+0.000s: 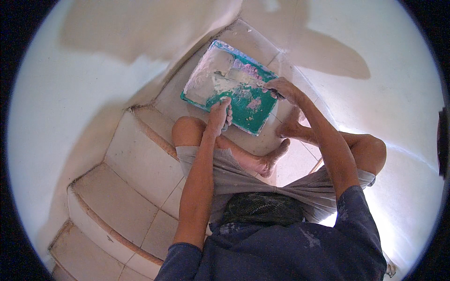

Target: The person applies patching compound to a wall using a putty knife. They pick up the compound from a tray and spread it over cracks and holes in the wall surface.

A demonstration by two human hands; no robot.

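A shallow green tray (241,114), smeared with pale putty, lies tilted across the tiled landing in front of my crossed legs. Thick greyish-white putty (201,84) covers its left part, and pinkish dried patches mark the rest. My right hand (283,89) is closed round the handle of a putty knife (251,82), whose coated blade reaches left over the tray into the putty. At the tray's near edge my left hand (219,116) is wrapped round a dark-handled tool (225,126). Its working end is hard to make out against the putty.
Tiled steps (117,192) with brownish edges descend at the lower left. A pale wall (75,89) rises along the left, and another wall (393,93) stands close on the right. My bare foot (274,157) rests near the tray's near edge.
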